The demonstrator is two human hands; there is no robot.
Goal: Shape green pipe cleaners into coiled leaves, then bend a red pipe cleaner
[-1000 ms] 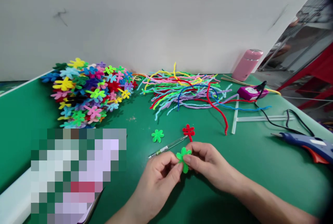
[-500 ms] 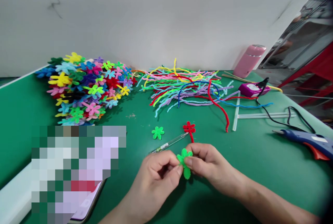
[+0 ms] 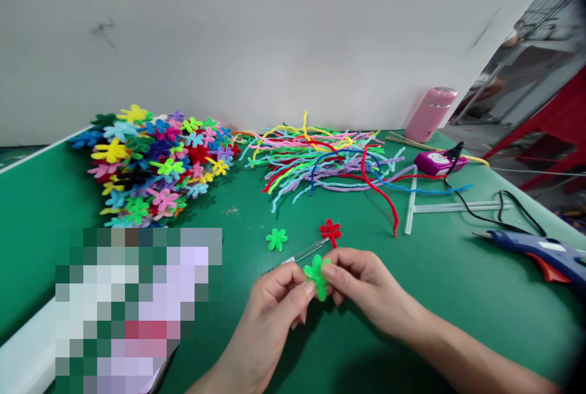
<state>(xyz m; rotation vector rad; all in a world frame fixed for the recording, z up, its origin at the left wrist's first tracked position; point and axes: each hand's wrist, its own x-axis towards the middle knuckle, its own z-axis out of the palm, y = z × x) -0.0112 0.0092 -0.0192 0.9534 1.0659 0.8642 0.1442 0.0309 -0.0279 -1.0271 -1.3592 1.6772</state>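
Between my two hands is a bright green pipe-cleaner flower (image 3: 317, 273), held upright by its petals. My left hand (image 3: 281, 302) pinches its left side between thumb and fingers. On the other side, my right hand (image 3: 361, 284) grips a petal with thumb and forefinger. Just beyond my hands lies a pen (image 3: 306, 251), partly hidden by my left hand. The pen's tip meets a red pipe-cleaner flower (image 3: 330, 231) with a short stem. To the left of that rests a second green pipe-cleaner flower (image 3: 277, 239), flat on the green table (image 3: 238, 278).
A heap of colourful pipe-cleaner flowers (image 3: 155, 165) stands at the back left. Loose pipe cleaners (image 3: 315, 162) spread along the wall. At right are a pink bottle (image 3: 431, 114), a purple box (image 3: 434, 163), glue sticks (image 3: 458, 206) and a blue glue gun (image 3: 535, 250) with its cord.
The green flower has moved slightly left and up and turned a little in my fingers. My left fingers have shifted lower on it. The whole view has tilted slightly.
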